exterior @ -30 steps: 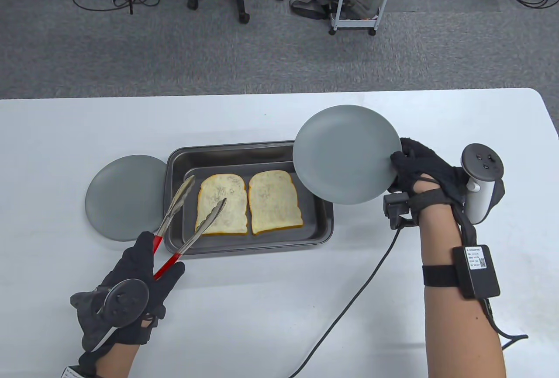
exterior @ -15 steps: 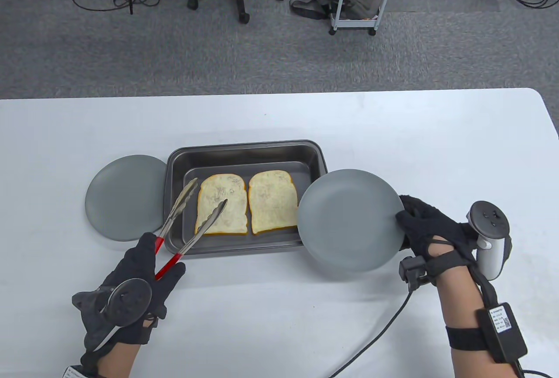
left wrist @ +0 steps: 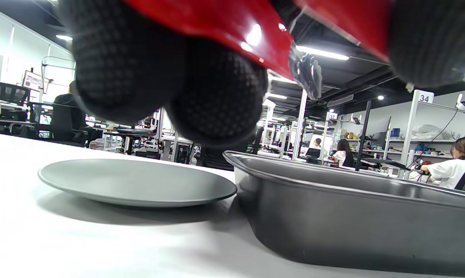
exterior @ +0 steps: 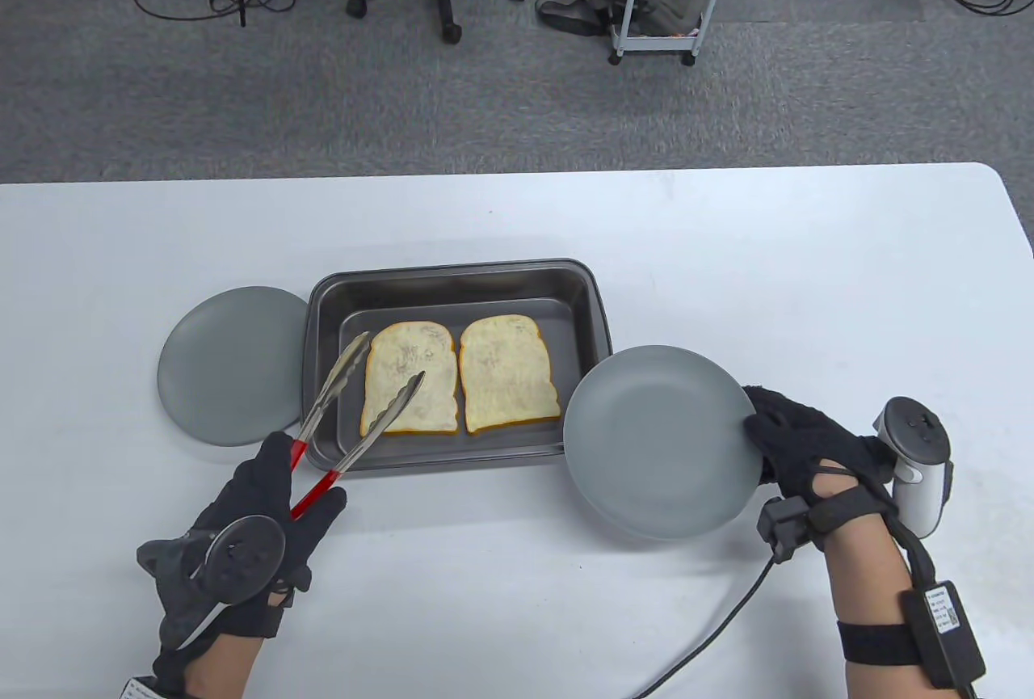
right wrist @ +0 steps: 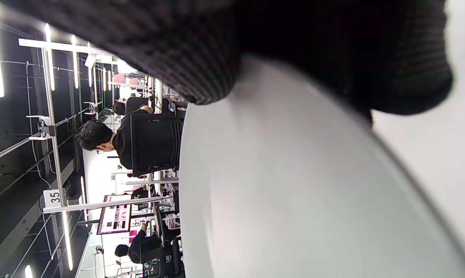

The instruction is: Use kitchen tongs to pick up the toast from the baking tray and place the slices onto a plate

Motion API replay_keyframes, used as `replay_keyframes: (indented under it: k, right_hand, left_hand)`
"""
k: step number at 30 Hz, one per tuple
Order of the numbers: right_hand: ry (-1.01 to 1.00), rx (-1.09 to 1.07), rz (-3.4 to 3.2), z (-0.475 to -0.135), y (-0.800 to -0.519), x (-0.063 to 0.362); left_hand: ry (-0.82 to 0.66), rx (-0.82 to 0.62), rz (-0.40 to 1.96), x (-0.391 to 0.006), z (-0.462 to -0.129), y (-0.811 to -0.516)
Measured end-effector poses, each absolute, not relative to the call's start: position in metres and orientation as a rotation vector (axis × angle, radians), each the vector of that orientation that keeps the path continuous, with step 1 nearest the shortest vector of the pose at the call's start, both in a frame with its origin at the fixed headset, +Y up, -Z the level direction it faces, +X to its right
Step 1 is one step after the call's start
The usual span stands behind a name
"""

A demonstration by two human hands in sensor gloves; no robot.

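Two toast slices, the left slice (exterior: 408,378) and the right slice (exterior: 506,372), lie side by side in the dark baking tray (exterior: 460,277). My left hand (exterior: 266,509) grips the red handles of the metal tongs (exterior: 355,400), whose spread tips hover over the left slice. My right hand (exterior: 796,444) holds a grey plate (exterior: 658,440) by its right rim, just right of the tray's near right corner. The left wrist view shows the red tong handles (left wrist: 217,34) between my fingers (left wrist: 217,100), with the tray wall (left wrist: 352,224) ahead.
A second grey plate (exterior: 230,364) (left wrist: 136,181) lies on the white table against the tray's left side. A black cable (exterior: 711,626) trails from my right wrist across the table's near edge. Floor with chairs and a cart lies beyond the far edge.
My right hand has brought the plate down from above the tray's far right corner toward me, to beside its near right corner. The tongs and left hand barely moved.
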State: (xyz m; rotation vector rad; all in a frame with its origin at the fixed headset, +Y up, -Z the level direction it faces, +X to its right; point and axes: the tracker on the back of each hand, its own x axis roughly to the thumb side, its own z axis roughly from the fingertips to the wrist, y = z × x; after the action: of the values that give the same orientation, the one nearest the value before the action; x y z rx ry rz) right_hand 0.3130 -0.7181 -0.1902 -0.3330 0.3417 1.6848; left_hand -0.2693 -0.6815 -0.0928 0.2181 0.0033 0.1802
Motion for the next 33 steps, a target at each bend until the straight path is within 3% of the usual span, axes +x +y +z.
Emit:
replay_keyframes:
  k: [9, 17, 25, 33]
  right_hand:
    - [0.352, -0.317, 1.687, -0.191, -0.72, 0.313]
    - [0.345, -0.306, 1.685, -0.189, -0.718, 0.313]
    - [0.347, -0.29, 1.686, -0.188, -0.716, 0.315]
    - [0.341, -0.277, 1.687, -0.188, -0.713, 0.317]
  left_hand:
    - [0.006, 0.198, 0.177, -0.268, -0.094, -0.683]
    - [0.037, 0.175, 0.183, -0.274, -0.101, -0.666]
    - [0.033, -0.074, 0.202, -0.272, -0.134, -0.633]
    - [0.085, -0.323, 0.255, -0.274, -0.171, -0.623]
